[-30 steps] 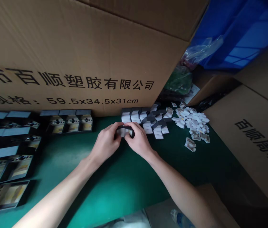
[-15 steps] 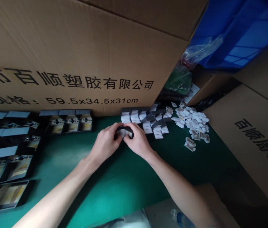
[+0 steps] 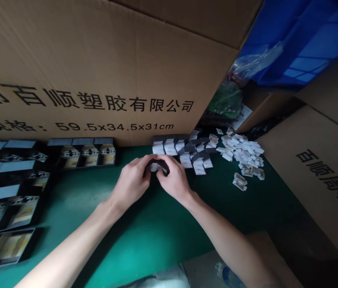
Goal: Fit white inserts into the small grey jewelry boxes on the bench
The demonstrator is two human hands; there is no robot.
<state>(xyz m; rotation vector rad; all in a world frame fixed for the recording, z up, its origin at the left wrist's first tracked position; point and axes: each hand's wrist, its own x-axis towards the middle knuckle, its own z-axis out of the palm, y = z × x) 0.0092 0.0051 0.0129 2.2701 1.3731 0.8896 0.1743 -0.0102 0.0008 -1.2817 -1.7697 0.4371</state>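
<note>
Both my hands grip one small black box (image 3: 158,163) with a whitish inside, held over the green table. My left hand (image 3: 133,176) closes on its left side and my right hand (image 3: 173,174) on its right, thumbs at the near side. Fingers cover much of the box. Just beyond and to the right stand several small black boxes with white insides (image 3: 198,165), lids raised. Farther right lies a heap of small white folded pieces (image 3: 241,150), a few of them apart from it (image 3: 240,182).
Rows of open black boxes with yellowish insides (image 3: 22,212) fill the left side of the green table (image 3: 121,240); more of these boxes (image 3: 91,155) stand by the large printed carton (image 3: 112,60). Another carton (image 3: 315,168) borders the right, below a blue crate (image 3: 303,48).
My thumbs have shifted slightly on the black box, and less of its light inside shows between them. The rest of the scene stays nearly the same.
</note>
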